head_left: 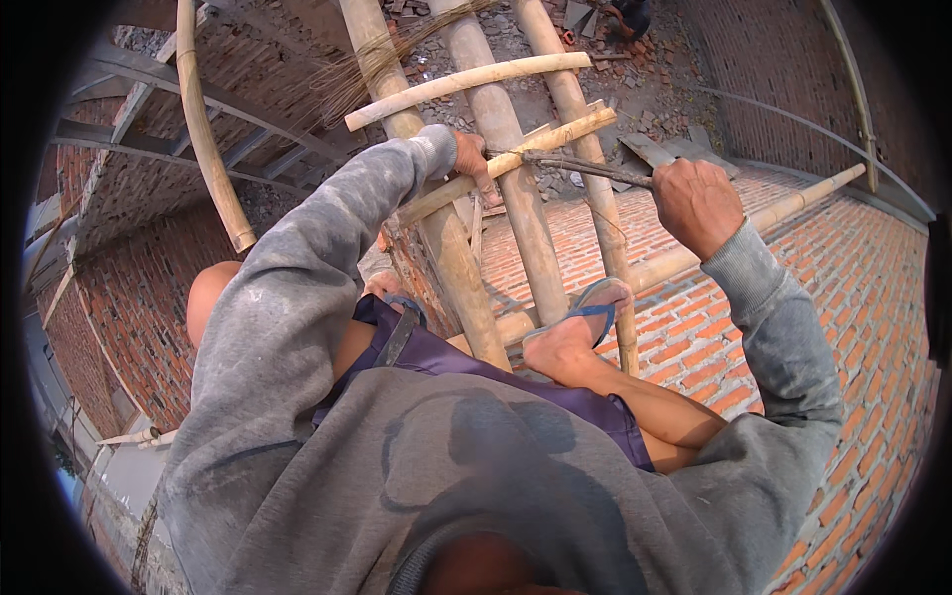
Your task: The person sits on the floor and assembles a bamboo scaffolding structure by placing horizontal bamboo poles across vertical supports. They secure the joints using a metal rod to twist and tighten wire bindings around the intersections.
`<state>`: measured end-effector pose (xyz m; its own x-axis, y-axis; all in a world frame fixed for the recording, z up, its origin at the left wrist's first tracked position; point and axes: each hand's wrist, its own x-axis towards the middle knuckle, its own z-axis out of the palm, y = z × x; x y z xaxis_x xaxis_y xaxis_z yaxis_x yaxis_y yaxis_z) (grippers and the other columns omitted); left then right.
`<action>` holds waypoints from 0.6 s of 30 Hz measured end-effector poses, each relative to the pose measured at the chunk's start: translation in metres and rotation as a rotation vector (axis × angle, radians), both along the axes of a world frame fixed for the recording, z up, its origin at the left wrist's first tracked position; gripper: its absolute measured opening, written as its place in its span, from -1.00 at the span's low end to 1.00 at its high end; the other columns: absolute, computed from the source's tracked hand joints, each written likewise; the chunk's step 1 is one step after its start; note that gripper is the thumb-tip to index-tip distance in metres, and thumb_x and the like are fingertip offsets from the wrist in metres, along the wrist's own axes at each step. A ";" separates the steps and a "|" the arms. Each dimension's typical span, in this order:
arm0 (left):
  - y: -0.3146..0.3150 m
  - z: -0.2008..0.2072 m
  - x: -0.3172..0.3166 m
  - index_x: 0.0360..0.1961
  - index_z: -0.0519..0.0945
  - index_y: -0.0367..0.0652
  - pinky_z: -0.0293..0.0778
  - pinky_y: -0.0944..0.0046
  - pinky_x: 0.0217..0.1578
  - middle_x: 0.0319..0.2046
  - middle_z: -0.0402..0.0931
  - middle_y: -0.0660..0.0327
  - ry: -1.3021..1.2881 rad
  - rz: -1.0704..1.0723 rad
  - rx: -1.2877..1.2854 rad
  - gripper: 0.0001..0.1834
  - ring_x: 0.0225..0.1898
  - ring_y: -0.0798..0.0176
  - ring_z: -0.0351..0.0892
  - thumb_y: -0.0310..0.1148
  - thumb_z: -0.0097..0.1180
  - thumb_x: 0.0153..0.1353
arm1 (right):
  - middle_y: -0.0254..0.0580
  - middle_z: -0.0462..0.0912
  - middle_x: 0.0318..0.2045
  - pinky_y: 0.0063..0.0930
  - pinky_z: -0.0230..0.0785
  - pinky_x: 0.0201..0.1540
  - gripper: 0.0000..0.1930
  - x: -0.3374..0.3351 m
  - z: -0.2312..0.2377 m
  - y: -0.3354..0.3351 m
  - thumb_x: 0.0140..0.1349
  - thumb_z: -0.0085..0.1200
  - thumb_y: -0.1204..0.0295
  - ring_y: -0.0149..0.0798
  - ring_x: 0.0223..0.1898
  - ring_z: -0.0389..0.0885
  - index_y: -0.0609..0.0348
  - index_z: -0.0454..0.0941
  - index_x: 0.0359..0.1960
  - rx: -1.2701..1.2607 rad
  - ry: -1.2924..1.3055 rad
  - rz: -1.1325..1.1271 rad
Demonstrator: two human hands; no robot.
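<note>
My right hand (697, 206) is closed round the handle of a long dark metal tool (595, 169) that looks like pincers. The tool's far end meets a split bamboo crosspiece (565, 132) where it passes over the middle bamboo pole (523, 218). With bent fingers, my left hand (470, 164) grips the same crosspiece just left of the tool's tip; its fingertips are partly hidden. A second bamboo strip (466, 85) lies across the poles farther off. Thin strands or wire (375, 58) hang bundled over the left pole (451, 258).
My sandalled foot (580, 327) rests on the bamboo, high above rubble-strewn ground (654, 89). A brick wall (714, 317) runs below and to the right, beside a long bamboo pole (754, 223). Another person (632, 16) is far below. Beams (178, 79) stand at left.
</note>
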<state>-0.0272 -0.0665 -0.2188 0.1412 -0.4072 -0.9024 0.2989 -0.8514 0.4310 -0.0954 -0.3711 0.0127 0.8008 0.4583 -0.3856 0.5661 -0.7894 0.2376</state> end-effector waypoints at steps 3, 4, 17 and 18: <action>-0.003 -0.011 0.002 0.11 0.64 -0.37 0.71 -0.11 -0.05 -0.06 0.72 -0.11 0.026 -0.043 -0.045 -0.07 -0.12 -0.09 0.76 -0.08 0.78 -0.27 | -0.03 0.65 -0.44 -0.06 0.52 -0.21 -0.86 0.001 -0.005 -0.002 0.35 0.08 0.43 0.05 -0.34 0.70 0.16 0.61 -0.36 0.007 -0.006 0.021; -0.006 -0.016 0.005 0.07 0.68 -0.36 0.71 -0.11 -0.06 -0.10 0.74 -0.10 0.020 -0.091 -0.049 -0.14 -0.15 -0.09 0.77 -0.10 0.77 -0.24 | 0.01 0.60 -0.47 -0.02 0.48 -0.24 -0.87 0.002 -0.006 -0.003 0.35 0.08 0.43 0.08 -0.37 0.66 0.17 0.53 -0.37 0.001 -0.008 0.011; -0.010 0.005 0.016 0.28 0.62 -0.20 0.52 -0.11 0.20 0.20 0.61 -0.11 0.092 -0.314 -0.029 0.08 0.16 -0.15 0.63 0.08 0.74 -0.31 | 0.06 0.67 -0.46 -0.02 0.52 -0.26 -0.83 0.007 -0.008 -0.005 0.31 0.11 0.43 0.11 -0.37 0.70 0.19 0.63 -0.44 -0.028 -0.005 0.064; -0.010 0.007 0.017 0.28 0.61 -0.21 0.52 -0.12 0.19 0.21 0.60 -0.12 0.100 -0.302 -0.028 0.08 0.16 -0.16 0.64 0.06 0.74 -0.31 | 0.05 0.67 -0.44 -0.03 0.52 -0.25 -0.84 0.007 -0.008 -0.005 0.31 0.11 0.44 0.10 -0.37 0.70 0.18 0.64 -0.43 -0.049 -0.003 0.064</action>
